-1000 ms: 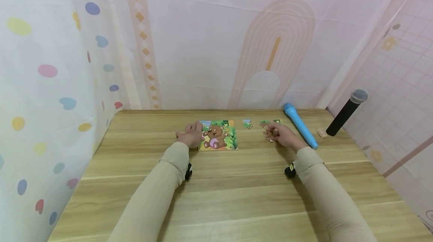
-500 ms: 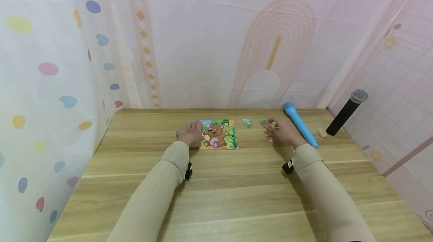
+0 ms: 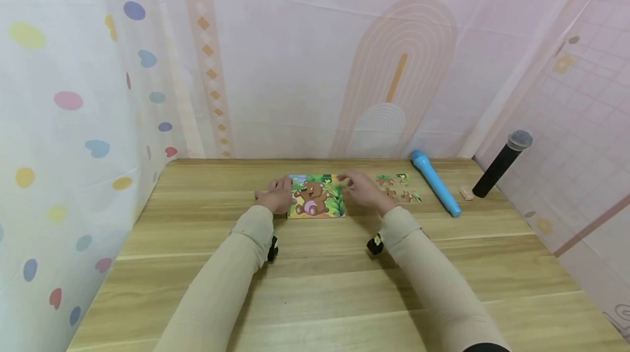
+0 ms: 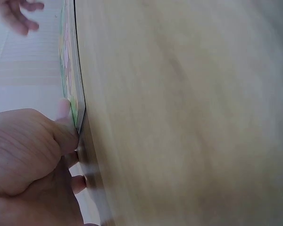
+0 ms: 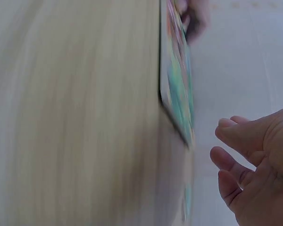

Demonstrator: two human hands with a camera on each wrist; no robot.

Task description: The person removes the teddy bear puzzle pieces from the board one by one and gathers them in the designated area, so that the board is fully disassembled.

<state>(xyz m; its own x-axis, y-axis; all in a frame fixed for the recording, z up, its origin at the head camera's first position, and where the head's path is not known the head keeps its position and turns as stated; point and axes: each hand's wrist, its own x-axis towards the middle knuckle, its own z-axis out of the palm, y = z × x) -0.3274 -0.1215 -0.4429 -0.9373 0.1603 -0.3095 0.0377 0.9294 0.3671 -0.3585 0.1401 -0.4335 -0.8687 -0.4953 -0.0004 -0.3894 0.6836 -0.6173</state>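
A jigsaw puzzle board [image 3: 315, 199] with a brown bear picture lies flat on the wooden table. My left hand [image 3: 276, 197] rests at its left edge; in the left wrist view the thumb [image 4: 64, 110] touches the board's near corner, and the other fingers are partly hidden. Over the board's right edge hovers my right hand [image 3: 363, 190], fingers loosely bent. In the right wrist view I see nothing between its thumb and fingers [image 5: 226, 160]. Several loose puzzle pieces [image 3: 391, 192] lie to the right of that hand.
A blue toy microphone [image 3: 437, 183] lies right of the loose pieces. Farther right, a black microphone [image 3: 502, 165] stands tilted beside a small pinkish piece [image 3: 466, 194]. A patterned curtain [image 3: 285, 68] hangs along the table's far edge.
My right hand has moved left from the loose pieces to the board's right edge, uncovering several pieces and hiding the one nearest the board. My left hand has stayed in place.
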